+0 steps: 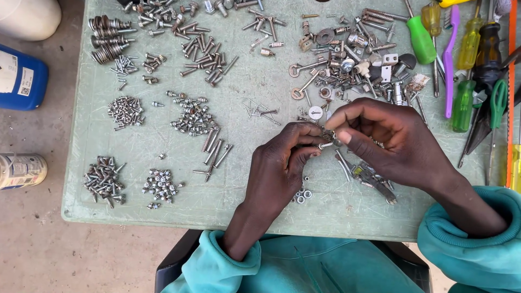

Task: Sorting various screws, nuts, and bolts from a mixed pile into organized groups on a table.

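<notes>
Both hands met just right of the middle of the pale green table (239, 103), a little toward its near edge. The left hand (279, 165) had its thumb and forefinger pinched shut on a small bolt (325, 145), which lay nearly level with its tip toward the other hand. The right hand (391, 142) curled over from the right, its fingertips closed on a small metal fitting (329, 133) that touched the bolt; it was too small and too covered by fingers for me to say whether it was a nut or a washer. Just beneath the left hand, near the table's near edge, lay a few loose nuts (302, 195). Under the right wrist rested a metal tool (372, 179) beside two long bolts, partly hidden. Sorted heaps of screws (126, 110) covered the left half of the table, with a stack of washers (106, 38) at the far left corner and a heap of long bolts (205, 54) near the far edge. A mixed pile of hardware (353, 59) sat just beyond the hands, and screwdrivers with green handles (421, 39) lay along the right edge. On the floor off the left edge stood a blue canister (21, 78). Both arms wore teal sleeves (477, 244).
</notes>
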